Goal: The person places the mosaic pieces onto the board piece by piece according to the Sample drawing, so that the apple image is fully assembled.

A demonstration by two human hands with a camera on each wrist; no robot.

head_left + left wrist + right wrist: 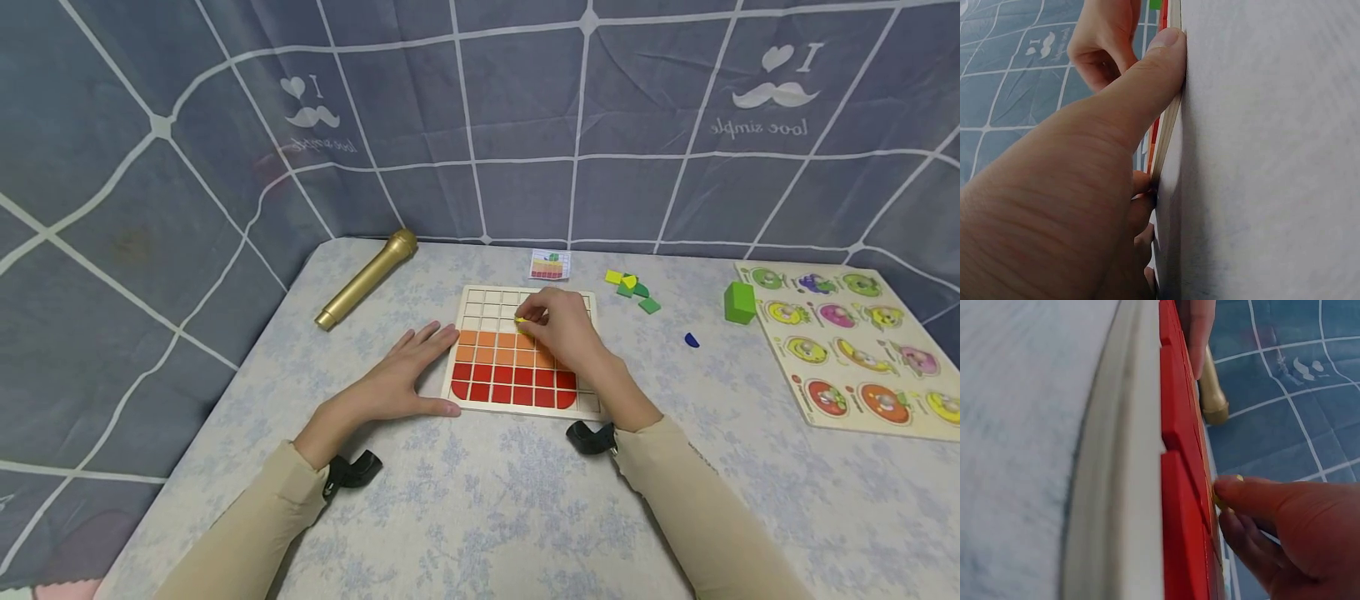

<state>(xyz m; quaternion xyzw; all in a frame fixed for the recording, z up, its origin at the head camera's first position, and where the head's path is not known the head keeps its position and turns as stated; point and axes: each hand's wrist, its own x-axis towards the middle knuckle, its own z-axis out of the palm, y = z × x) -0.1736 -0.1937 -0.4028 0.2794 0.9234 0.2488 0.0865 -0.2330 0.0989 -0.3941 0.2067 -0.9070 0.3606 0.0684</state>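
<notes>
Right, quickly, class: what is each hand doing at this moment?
Left hand: open, fingers flat, thumb pressed against the edge of the puzzle board.
Right hand: fingers pinching a small yellow tile over the board.

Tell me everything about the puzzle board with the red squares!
The board is a pale wooden square with a grid, lying flat on the table. Red tiles fill its two bottom rows, orange ones the next two; the top rows are mostly empty. The left hand rests on its left edge. The right hand pinches a yellow tile over it.
</notes>
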